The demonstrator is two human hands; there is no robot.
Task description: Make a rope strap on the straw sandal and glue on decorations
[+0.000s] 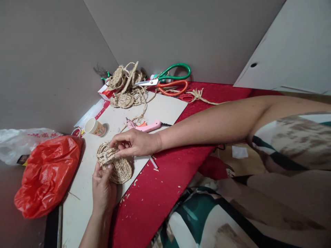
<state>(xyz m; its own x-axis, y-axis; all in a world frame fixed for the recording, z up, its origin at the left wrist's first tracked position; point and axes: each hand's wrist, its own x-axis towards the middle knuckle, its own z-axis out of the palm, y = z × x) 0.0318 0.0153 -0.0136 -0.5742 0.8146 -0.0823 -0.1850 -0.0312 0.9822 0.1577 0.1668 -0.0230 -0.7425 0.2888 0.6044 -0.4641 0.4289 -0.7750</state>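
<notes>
A small straw slipper of coiled braided cord, with a raised band at its upper left end, is held over the white board. My left hand grips that end from below, its thumb on top near the band. From the right, my right hand pinches the band's edge between thumb and fingers; the exact contact is partly hidden. Just behind my right hand lies a pink glue gun, its nozzle pointing left. A braided straw cord runs from the heap at the back toward the glue gun.
At the back are a heap of straw braid and large scissors with green and orange handles. A paper cup stands left, near a red plastic bag. Straw scraps and a glue stick lie on the red cloth. Grey walls enclose the back and left.
</notes>
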